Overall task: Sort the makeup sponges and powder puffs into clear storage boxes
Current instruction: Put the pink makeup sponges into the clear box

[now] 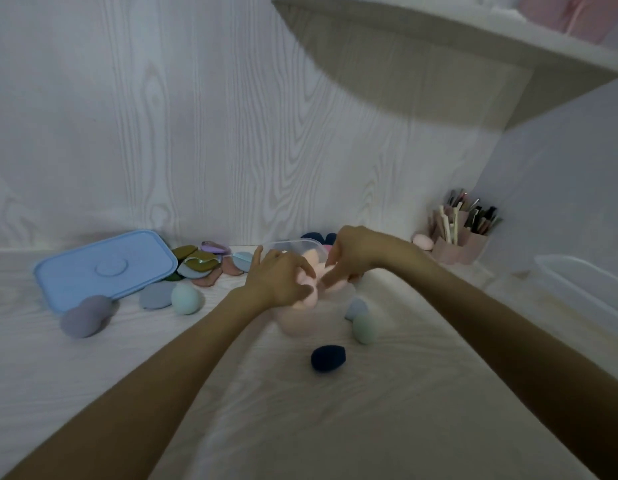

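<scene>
On the white worktop [93, 375], my left hand [278, 282] grips a pink sponge [309, 296] over the clear box [300, 245]; my right hand [356, 258] pinches another. Overfilled, sponges may spring out.

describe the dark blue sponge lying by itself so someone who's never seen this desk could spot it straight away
Start at the clear box where both hands meet at mid-desk, then come toward the camera onto bare white desktop. The navy sponge lies there alone, egg-shaped, between the two forearms. Its nearest neighbours, a mint sponge and a pale blue sponge, are far lighter.
</scene>
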Available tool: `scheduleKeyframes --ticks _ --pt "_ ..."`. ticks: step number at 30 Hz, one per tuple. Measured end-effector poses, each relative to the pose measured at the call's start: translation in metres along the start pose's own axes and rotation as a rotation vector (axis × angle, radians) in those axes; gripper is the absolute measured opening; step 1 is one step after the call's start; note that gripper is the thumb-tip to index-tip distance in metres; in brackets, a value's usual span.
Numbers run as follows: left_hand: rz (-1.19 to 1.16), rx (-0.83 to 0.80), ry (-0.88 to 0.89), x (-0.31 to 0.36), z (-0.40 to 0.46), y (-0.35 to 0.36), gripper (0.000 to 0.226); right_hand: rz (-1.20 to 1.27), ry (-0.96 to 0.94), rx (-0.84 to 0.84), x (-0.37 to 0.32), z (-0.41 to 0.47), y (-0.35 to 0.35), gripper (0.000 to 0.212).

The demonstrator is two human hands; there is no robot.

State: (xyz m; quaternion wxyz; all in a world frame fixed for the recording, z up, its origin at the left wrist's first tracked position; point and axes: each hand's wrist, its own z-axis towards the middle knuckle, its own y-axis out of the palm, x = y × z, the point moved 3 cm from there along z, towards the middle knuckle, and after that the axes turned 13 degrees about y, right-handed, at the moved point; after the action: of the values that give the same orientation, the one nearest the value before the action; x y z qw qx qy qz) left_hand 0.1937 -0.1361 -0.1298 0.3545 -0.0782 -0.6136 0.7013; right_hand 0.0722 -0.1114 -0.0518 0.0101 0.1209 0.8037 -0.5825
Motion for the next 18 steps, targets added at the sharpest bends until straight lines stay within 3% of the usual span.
scheduleKeyframes --ticks 3,8,10,14,18 --pt "0.028 0.005 -0.004 0.001 -0.002 -0.001 0.031 -0.186 0.055 -0.070 -0.014 0.012 0.021 0.043" --pt "0.032 0.025 -0.004 0.000 -0.005 -0.001 0.034 -0.241 0.114 -0.218 -0.021 0.023 0.029 0.020" --pt "0.030 0.030 -0.005 -0.001 -0.004 0.000 0.034 -0.213 0.139 -0.262 -0.021 0.025 0.027 0.021" --pt "-0.019 0.045 -0.010 -0.001 -0.002 0.000 0.029 -0.259 0.125 -0.191 -0.016 0.027 0.028 0.035" --pt "-0.155 -0.049 0.020 -0.005 -0.002 -0.004 0.031 -0.278 0.062 -0.092 -0.009 0.025 0.034 0.040"
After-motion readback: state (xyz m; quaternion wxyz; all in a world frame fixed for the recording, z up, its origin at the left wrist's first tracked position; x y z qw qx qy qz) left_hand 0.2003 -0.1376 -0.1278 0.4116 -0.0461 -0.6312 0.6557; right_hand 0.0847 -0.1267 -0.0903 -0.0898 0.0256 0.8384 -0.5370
